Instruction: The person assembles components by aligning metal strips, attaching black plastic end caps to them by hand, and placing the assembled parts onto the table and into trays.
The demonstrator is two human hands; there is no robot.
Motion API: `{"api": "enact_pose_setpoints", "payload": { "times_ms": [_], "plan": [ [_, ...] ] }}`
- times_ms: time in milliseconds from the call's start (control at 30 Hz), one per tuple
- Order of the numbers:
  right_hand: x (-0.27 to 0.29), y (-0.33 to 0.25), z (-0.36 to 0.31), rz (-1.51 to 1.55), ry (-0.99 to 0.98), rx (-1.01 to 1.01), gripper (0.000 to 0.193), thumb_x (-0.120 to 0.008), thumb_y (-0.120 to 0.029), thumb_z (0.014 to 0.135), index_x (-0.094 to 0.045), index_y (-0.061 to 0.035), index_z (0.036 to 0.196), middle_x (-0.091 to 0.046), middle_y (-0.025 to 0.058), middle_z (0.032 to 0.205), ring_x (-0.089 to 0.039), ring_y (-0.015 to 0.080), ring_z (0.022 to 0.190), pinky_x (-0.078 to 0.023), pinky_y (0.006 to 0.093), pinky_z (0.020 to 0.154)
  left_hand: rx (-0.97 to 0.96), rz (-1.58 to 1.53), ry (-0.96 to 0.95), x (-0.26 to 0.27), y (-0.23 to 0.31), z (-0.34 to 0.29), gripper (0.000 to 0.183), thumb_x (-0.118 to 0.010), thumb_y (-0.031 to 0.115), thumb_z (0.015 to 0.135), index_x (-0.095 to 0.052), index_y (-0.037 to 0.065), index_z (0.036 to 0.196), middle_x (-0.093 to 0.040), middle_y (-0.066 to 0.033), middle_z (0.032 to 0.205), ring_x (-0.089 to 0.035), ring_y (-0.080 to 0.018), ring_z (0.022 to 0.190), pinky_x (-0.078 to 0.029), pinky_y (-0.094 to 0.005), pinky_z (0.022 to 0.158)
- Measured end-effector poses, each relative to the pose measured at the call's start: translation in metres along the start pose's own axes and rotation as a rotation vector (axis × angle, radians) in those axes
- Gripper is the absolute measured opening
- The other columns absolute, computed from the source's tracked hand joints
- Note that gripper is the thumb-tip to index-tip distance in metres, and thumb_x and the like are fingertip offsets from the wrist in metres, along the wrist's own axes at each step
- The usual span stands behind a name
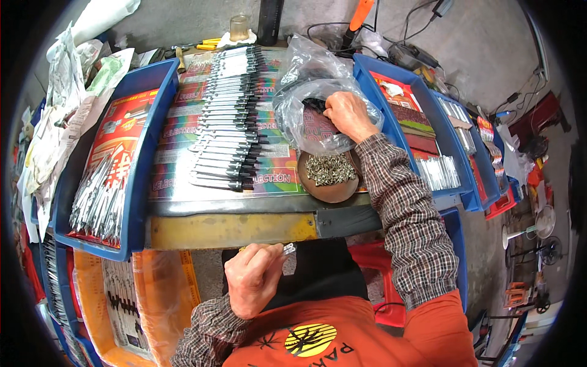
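Note:
My left hand (255,276) is closed in front of the table's edge. Out of its fingers pokes the end of a slim metal strip (289,249); the rest is hidden in the hand. My right hand (350,116) reaches into the mouth of a clear plastic bag (296,131) with small dark parts inside. Its fingertips are pinched together, and whatever they hold cannot be made out. Just below the bag, a round brown dish (330,194) holds a heap of small brass-coloured metal pieces (331,169). A long row of slim metal strips with black ends (227,131) lies left of the bag.
A blue tray (139,202) with metal strips stands at the left. Another blue tray (391,116) and several more stand at the right. An orange-handled tool (361,15) and a glass (239,28) are at the back. Below the table's left is an orange-lined crate (165,306).

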State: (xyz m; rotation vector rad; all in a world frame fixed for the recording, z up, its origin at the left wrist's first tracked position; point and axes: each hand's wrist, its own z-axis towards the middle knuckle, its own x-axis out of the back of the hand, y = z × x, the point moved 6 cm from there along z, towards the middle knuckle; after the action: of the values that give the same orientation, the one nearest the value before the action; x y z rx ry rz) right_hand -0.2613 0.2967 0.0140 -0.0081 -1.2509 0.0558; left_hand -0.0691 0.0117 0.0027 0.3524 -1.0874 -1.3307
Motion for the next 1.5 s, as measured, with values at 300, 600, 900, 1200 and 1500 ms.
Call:
{"api": "enact_pose_setpoints", "payload": {
  "times_ms": [300,600,900,1200,1500],
  "plan": [
    [-0.001,-0.019,-0.006,-0.048,0.094,0.076,0.01,-0.066,-0.012,0.073,-0.062,-0.0032,0.076,-0.064,0.0169,0.082,-0.062,0.0377,0.083,-0.047,0.0464,0.069,0.047,-0.006,-0.025,0.0,-0.006,-0.003,0.019,-0.07,-0.006,0.071,-0.065,0.002,0.088,-0.059,-0.0097,0.069,-0.055,-0.0231,0.057,-0.043,-0.0307,0.052],
    [-0.003,-0.025,-0.011,-0.007,0.007,0.091,0.017,-0.056,-0.008,0.075,-0.069,-0.0063,0.085,-0.066,0.0166,0.083,-0.064,0.0366,0.084,-0.049,0.0458,0.073,0.042,0.015,-0.055,-0.001,0.008,-0.008,0.017,-0.07,-0.005,0.071,-0.064,0.001,0.086,-0.064,-0.0112,0.075,-0.061,-0.0249,0.063,-0.047,-0.0307,0.057],
    [0.086,-0.081,-0.1,0.652,0.097,0.167,0.016,-0.066,-0.007,0.075,-0.056,0.0008,0.085,-0.055,0.0047,0.072,-0.051,0.0109,0.062,-0.043,0.027,0.056,-0.019,0.053,-0.022,0.003,0.016,-0.012,0.022,-0.071,-0.006,0.07,-0.063,0.003,0.088,-0.062,-0.0078,0.075,-0.057,-0.02,0.056,-0.046,-0.0298,0.052],
    [0.074,-0.108,-0.221,1.461,-0.33,-0.128,0.016,-0.063,0.007,0.082,-0.059,0.0056,0.098,-0.058,0.0081,0.094,-0.066,0.0158,0.079,-0.054,0.0234,0.066,-0.056,0.027,-0.077,-0.008,0.035,-0.016,0.02,-0.07,-0.007,0.071,-0.065,0.0,0.089,-0.064,-0.0107,0.075,-0.062,-0.0226,0.064,-0.048,-0.0295,0.054],
    [0.063,-0.113,-0.246,1.56,-0.154,-0.226,0.015,-0.062,-0.001,0.089,-0.062,0.004,0.104,-0.065,0.0071,0.091,-0.067,0.0122,0.076,-0.054,0.0217,0.064,-0.069,0.043,-0.104,-0.014,0.043,-0.018,0.021,-0.07,-0.008,0.07,-0.065,0.001,0.089,-0.064,-0.0093,0.076,-0.06,-0.0195,0.06,-0.046,-0.0277,0.051]
  ]
}}
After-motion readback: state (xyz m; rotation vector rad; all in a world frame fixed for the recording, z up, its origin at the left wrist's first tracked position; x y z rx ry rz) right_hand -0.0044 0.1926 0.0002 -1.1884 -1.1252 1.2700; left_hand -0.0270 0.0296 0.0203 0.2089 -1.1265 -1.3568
